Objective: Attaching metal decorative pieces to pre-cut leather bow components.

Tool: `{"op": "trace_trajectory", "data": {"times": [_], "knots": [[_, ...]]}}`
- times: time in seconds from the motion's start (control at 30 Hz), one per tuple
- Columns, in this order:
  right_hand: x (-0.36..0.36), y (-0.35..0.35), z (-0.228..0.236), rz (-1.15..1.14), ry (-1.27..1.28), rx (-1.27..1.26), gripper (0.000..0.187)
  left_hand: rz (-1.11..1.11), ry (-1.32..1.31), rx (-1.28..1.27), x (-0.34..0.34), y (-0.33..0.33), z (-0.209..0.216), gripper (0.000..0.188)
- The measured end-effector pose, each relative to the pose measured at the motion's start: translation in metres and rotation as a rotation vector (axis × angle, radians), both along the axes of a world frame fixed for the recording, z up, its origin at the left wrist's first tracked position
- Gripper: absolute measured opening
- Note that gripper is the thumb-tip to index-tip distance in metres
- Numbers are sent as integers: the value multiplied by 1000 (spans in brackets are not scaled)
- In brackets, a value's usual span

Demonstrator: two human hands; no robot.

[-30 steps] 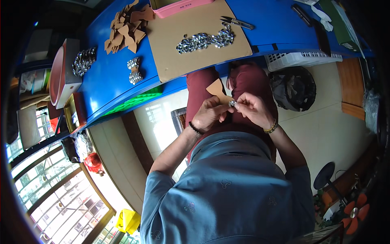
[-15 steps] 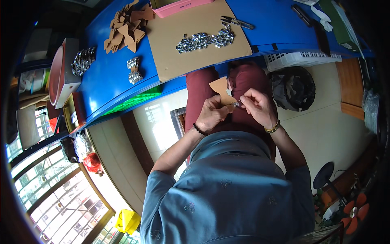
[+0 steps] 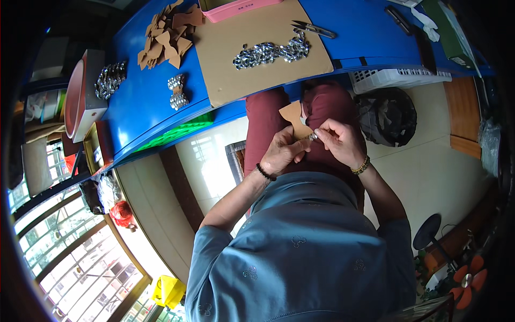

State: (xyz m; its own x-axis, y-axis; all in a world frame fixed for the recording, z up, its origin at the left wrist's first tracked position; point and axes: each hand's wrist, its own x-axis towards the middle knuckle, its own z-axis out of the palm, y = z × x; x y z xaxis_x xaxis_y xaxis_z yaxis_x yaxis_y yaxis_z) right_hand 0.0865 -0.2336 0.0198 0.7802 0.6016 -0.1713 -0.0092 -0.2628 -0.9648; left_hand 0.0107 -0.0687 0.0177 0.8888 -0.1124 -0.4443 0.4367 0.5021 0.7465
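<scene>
Head view: seated person, blue top and dark red trousers, both hands above the lap, just short of the table edge. Left hand (image 3: 281,151) clamped on a brown bow-shaped piece (image 3: 295,119), thumb and fingers pinching its near end; the piece lies slantwise, its wide far end free and pointing away, over the gap between the knees. Small silver beads (image 3: 313,137) sit at the held end, by the left thumb. Right hand (image 3: 341,144) just to the right, thumb and forefinger tips drawn together right at those beads; too small to tell what is between them. Dark bracelet on the left wrist, yellowish beaded one on the right. Ahead, blue table (image 3: 197,90) with a tan board (image 3: 225,86) at its near edge. On the board: long heap of silver beads (image 3: 271,55), pink tray (image 3: 241,9) at the far side, snips (image 3: 314,29) across the right edge, points leftward. Left of the board: loose pile of brown pieces (image 3: 166,43); nearer, a bow-shaped piece with silver-beaded ends (image 3: 177,92); farther left, a silver-beaded cluster (image 3: 111,80). Right of the knees: white basket (image 3: 397,79), black bag (image 3: 387,117) beside it.
</scene>
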Motion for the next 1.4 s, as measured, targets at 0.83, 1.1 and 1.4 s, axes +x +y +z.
{"op": "trace_trajectory", "data": {"times": [0.83,1.1,1.4], "knots": [[-10,-11,-8,-140,403,107,8,77,-95,47,-8,0,2,6],[-34,-5,-35,-114,839,506,4,144,-239,-88,-6,-13,8,11],[2,-22,-1,-183,132,23,6,164,-663,665,-5,-6,-7,21]]}}
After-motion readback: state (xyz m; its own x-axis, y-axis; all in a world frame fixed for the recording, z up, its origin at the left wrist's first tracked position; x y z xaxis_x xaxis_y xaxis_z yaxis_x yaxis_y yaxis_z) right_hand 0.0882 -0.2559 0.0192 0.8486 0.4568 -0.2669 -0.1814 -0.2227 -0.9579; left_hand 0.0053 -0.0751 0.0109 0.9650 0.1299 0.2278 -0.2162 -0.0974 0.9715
